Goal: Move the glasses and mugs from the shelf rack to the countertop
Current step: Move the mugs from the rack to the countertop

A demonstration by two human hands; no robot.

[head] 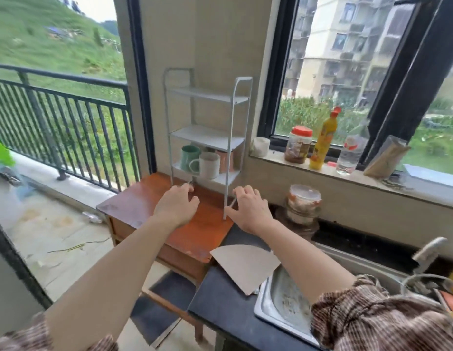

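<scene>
Counter (220, 295): dark, beside the sink (276, 307); a loose card (245, 267) lies across its near end, so a mug set down there may sit crooked and tip.
Table (142, 201): wooden, carries the rack; its edge is close on the left, a drop risk if the rack slides.
Rack (207, 117): tall, thin-legged, top two shelves bare; all weight sits low, yet a tug on a leg may rock it.
Mugs: bottom shelf, packed touching. Green mug (188, 154) behind, white mug (209, 164) in front, brown cups (225, 158) at right, count unclear. Pulling one may drag or knock its neighbour.
Left hand (176, 209): open, fingers curled, empty, near the front left leg; contact unclear.
Right hand (248, 209): fingers on the front right leg, loose hold.
</scene>
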